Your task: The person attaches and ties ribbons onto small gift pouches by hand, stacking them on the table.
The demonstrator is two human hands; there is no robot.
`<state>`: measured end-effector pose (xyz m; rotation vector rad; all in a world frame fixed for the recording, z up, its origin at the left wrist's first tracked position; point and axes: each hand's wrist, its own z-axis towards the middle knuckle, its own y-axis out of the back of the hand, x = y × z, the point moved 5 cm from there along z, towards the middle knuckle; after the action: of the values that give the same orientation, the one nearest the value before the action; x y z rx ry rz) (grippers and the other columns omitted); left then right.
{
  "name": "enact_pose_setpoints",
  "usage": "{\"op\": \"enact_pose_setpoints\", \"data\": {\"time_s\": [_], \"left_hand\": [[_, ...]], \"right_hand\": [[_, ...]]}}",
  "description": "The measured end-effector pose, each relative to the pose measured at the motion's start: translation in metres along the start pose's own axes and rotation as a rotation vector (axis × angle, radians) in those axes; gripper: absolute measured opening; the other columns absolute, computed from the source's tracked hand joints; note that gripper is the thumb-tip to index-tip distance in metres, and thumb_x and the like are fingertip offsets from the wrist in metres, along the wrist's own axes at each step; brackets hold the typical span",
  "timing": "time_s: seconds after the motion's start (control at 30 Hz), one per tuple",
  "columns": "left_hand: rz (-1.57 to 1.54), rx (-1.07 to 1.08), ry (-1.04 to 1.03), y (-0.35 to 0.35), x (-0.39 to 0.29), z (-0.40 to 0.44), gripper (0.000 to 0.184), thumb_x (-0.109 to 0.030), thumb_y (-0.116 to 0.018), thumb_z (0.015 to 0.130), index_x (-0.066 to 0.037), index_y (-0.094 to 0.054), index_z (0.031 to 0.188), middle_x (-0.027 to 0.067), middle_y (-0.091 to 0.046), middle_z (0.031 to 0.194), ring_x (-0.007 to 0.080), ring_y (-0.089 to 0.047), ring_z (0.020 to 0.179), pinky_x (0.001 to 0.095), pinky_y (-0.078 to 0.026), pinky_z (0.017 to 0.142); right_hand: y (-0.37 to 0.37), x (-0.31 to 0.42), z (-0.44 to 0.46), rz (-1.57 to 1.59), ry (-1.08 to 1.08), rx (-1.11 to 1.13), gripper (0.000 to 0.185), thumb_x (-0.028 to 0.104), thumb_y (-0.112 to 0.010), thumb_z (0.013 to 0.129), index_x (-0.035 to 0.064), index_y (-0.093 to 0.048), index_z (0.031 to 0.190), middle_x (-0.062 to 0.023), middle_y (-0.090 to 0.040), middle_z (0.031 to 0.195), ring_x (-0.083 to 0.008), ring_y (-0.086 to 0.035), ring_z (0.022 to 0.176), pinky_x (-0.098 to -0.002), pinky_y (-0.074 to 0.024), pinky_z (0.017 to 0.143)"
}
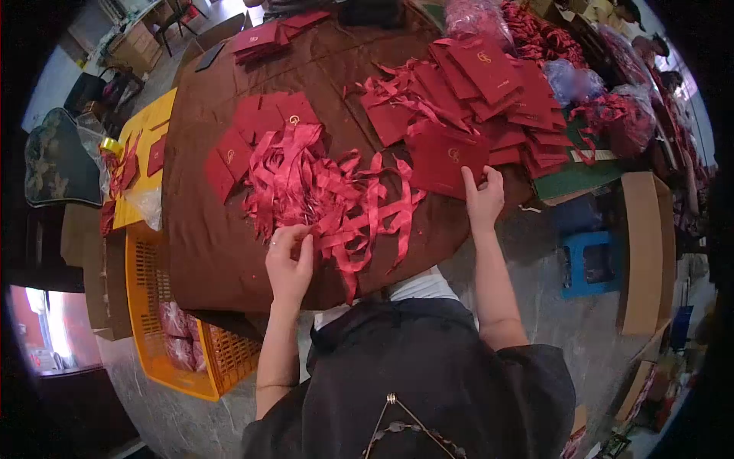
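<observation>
My right hand (485,200) pinches the lower right edge of a dark red gift bag (440,159) with gold lettering, which lies flat at the table's right side. My left hand (290,258) is closed at the near edge of a tangled pile of red ribbons (287,172), with a ribbon at its fingertips. Loose ribbon loops (378,214) spread between the two hands. Behind the ribbon pile lie several more red bags (264,112). A large overlapping stack of red bags (485,73) is beyond my right hand.
A brown cloth (218,268) covers the table. More red bags (256,38) lie at its far end. An orange crate (218,371) with wrapped bundles stands at lower left. On the right are a blue stool (592,264) and a cardboard box (642,252). Other people sit at upper right.
</observation>
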<state>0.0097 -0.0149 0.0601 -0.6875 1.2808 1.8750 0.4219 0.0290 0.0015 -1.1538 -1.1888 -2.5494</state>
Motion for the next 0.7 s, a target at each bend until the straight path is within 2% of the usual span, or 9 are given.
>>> {"op": "enact_pose_setpoints", "data": {"time_s": [0.07,0.1,0.23,0.3,0.33,0.43,0.53,0.6,0.7], "left_hand": [[0.075,0.045,-0.072,-0.007,-0.005,-0.004,0.013,-0.004,-0.070,0.087,-0.004,-0.069,0.100,0.0118,-0.066,0.095,0.0295,-0.067,0.087,0.0363,-0.054,0.076],[0.168,0.039,-0.217,-0.012,-0.011,-0.004,0.015,-0.005,-0.072,0.084,-0.006,-0.069,0.098,0.0111,-0.066,0.096,0.0320,-0.065,0.088,0.0394,-0.054,0.077],[0.193,0.143,-0.410,-0.034,-0.027,-0.006,0.020,-0.007,-0.074,0.081,-0.007,-0.069,0.100,0.0091,-0.065,0.097,0.0310,-0.063,0.091,0.0412,-0.054,0.077],[0.172,0.207,-0.478,-0.042,-0.041,-0.003,0.022,-0.007,-0.075,0.079,-0.007,-0.068,0.100,0.0078,-0.064,0.096,0.0298,-0.062,0.091,0.0403,-0.054,0.077],[0.148,0.251,-0.533,-0.049,-0.046,-0.005,0.023,-0.008,-0.077,0.078,-0.008,-0.068,0.100,0.0069,-0.064,0.098,0.0298,-0.062,0.093,0.0404,-0.053,0.079],[0.098,0.397,-0.685,-0.071,-0.063,-0.018,0.026,-0.010,-0.079,0.076,-0.009,-0.068,0.099,0.0049,-0.064,0.100,0.0297,-0.060,0.099,0.0405,-0.053,0.084],[0.115,0.450,-0.774,-0.084,-0.059,-0.030,0.025,-0.011,-0.078,0.076,-0.009,-0.068,0.098,0.0052,-0.064,0.100,0.0293,-0.061,0.100,0.0400,-0.053,0.084],[0.160,0.399,-0.775,-0.075,-0.052,-0.026,0.023,-0.010,-0.078,0.075,-0.008,-0.069,0.096,0.0056,-0.064,0.101,0.0293,-0.061,0.101,0.0399,-0.053,0.083],[0.276,0.208,-0.653,-0.022,-0.041,0.012,0.021,-0.006,-0.078,0.075,-0.007,-0.069,0.094,0.0069,-0.065,0.099,0.0307,-0.062,0.098,0.0414,-0.054,0.081]], "right_hand": [[0.003,0.002,-0.005,0.132,-0.070,-0.023,0.060,0.039,-0.084,0.082,0.0011,-0.057,0.121,-0.0107,-0.058,0.106,-0.0224,-0.060,0.075,-0.0376,-0.0512,0.072],[0.004,0.003,-0.005,0.133,-0.040,-0.024,0.066,0.040,-0.084,0.082,0.0021,-0.053,0.127,-0.0127,-0.056,0.111,-0.0234,-0.060,0.079,-0.0380,-0.0517,0.075],[0.019,0.021,-0.013,0.094,0.019,-0.045,0.062,0.034,-0.084,0.081,0.0028,-0.055,0.126,-0.0127,-0.055,0.111,-0.0243,-0.057,0.083,-0.0367,-0.0509,0.077],[0.024,0.040,-0.020,0.162,0.281,-0.082,0.052,0.025,-0.083,0.083,0.0031,-0.057,0.122,-0.0115,-0.055,0.107,-0.0241,-0.056,0.081,-0.0348,-0.0501,0.076],[0.025,0.059,-0.022,0.218,0.304,0.006,0.033,0.015,-0.079,0.083,0.0046,-0.064,0.111,-0.0103,-0.060,0.099,-0.0254,-0.058,0.083,-0.0348,-0.0499,0.077],[0.011,0.117,-0.028,0.266,0.717,0.196,0.016,0.008,-0.075,0.081,0.0096,-0.070,0.096,-0.0063,-0.068,0.092,-0.0288,-0.062,0.091,-0.0385,-0.0512,0.077],[-0.029,0.159,-0.033,0.241,0.888,0.424,0.015,0.014,-0.073,0.083,0.0118,-0.070,0.098,-0.0032,-0.066,0.094,-0.0280,-0.061,0.091,-0.0378,-0.0528,0.079],[-0.067,0.167,-0.034,0.195,0.968,0.479,0.016,0.020,-0.071,0.086,0.0140,-0.072,0.101,-0.0029,-0.065,0.095,-0.0281,-0.059,0.090,-0.0390,-0.0530,0.078],[-0.110,0.169,-0.035,-0.022,0.958,0.564,0.020,0.024,-0.074,0.083,0.0147,-0.074,0.100,-0.0057,-0.067,0.092,-0.0291,-0.062,0.090,-0.0423,-0.0521,0.077]]}}
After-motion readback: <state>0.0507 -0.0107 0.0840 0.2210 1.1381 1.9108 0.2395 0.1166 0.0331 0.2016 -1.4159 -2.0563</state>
